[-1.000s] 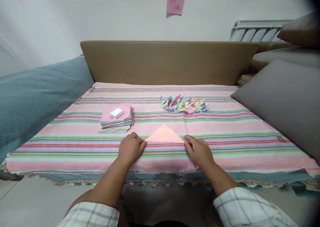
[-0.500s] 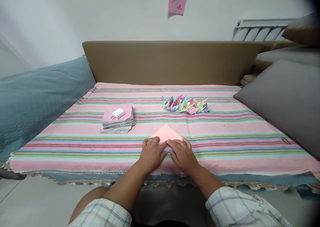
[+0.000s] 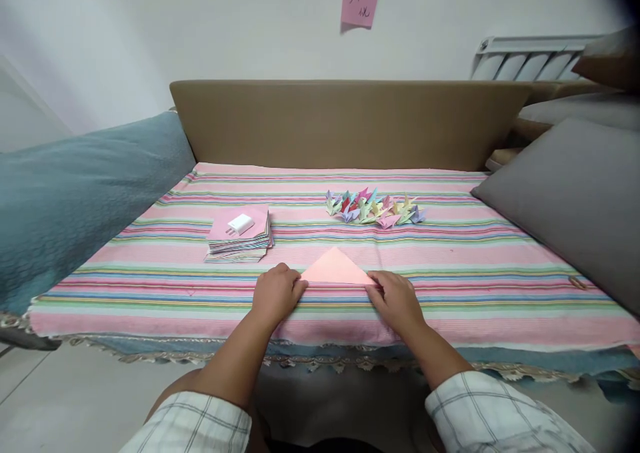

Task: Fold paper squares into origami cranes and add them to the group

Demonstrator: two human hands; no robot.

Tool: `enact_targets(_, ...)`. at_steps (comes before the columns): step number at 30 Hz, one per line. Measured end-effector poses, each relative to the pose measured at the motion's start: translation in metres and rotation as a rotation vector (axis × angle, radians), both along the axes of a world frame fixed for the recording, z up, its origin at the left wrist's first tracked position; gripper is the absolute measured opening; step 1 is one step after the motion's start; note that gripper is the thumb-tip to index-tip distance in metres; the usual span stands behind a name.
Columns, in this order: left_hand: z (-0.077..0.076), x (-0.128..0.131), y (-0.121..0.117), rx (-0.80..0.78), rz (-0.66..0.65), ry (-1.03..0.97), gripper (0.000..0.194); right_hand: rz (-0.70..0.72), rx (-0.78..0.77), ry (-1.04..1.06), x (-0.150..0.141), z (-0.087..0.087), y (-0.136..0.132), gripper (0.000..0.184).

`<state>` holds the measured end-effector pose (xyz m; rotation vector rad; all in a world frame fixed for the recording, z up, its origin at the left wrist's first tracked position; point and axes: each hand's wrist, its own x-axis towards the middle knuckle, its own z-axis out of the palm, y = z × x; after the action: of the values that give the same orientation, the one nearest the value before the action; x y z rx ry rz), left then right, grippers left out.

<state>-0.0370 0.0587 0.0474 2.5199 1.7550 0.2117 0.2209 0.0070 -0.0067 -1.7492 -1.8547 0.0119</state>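
Note:
A pink sheet of paper (image 3: 336,268), folded into a triangle, lies on the striped cloth with its point away from me and its long folded edge towards me. My left hand (image 3: 278,294) pinches its left corner between thumb and fingers. At the right corner, my right hand (image 3: 397,298) grips the paper in the same way. The hands cover both corner tips. Beyond the triangle sits a cluster of small folded paper cranes (image 3: 373,208) in several colours.
Left of the triangle stands a stack of square paper (image 3: 239,243) with a white charger plug (image 3: 240,224) on top. A grey cushion (image 3: 560,193) leans at the right, near a small brown ring-like item (image 3: 577,282). The brown sofa back (image 3: 345,123) rises behind.
Both hands have slid apart from the middle of the folded edge, the left one outward to the left corner and the right one to the right corner. The view has shifted slightly.

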Motion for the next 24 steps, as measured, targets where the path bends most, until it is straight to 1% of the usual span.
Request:
enact_targets(3, -0.005, 0.005, 0.006, 0.032, 0.064, -0.046, 0.036, -0.071, -0.011, 0.023, 0.000, -0.005, 0.004, 0.034)
enact_targets(5, -0.008, 0.009, 0.008, 0.038, 0.077, -0.047, 0.037, -0.088, -0.035, 0.044, 0.000, -0.007, 0.007, 0.033)
enact_targets(7, -0.011, 0.012, 0.010, 0.022, 0.072, -0.075, 0.033, -0.083, -0.051, 0.078, -0.001, -0.008, 0.009, 0.030)
enact_targets(12, -0.015, 0.011, 0.014, -0.004, 0.084, -0.227, 0.027, -0.022, 0.028, 0.207, 0.001, -0.010, 0.013, 0.021)
enact_targets(14, -0.017, 0.010, 0.016, -0.001, 0.092, -0.279, 0.032, 0.022, 0.065, 0.252, 0.002, -0.011, 0.014, 0.015)
enact_targets(16, -0.019, 0.009, 0.017, 0.012, 0.096, -0.320, 0.043, 0.068, 0.095, 0.262, 0.002, -0.010, 0.014, 0.009)
enact_targets(19, -0.023, 0.009, 0.018, 0.070, 0.053, -0.368, 0.052, 0.127, 0.158, 0.172, -0.001, -0.005, 0.010, 0.006)
enact_targets(24, -0.028, 0.011, 0.017, 0.234, -0.136, -0.413, 0.046, 0.159, 0.286, -0.085, -0.010, 0.003, 0.000, 0.013)
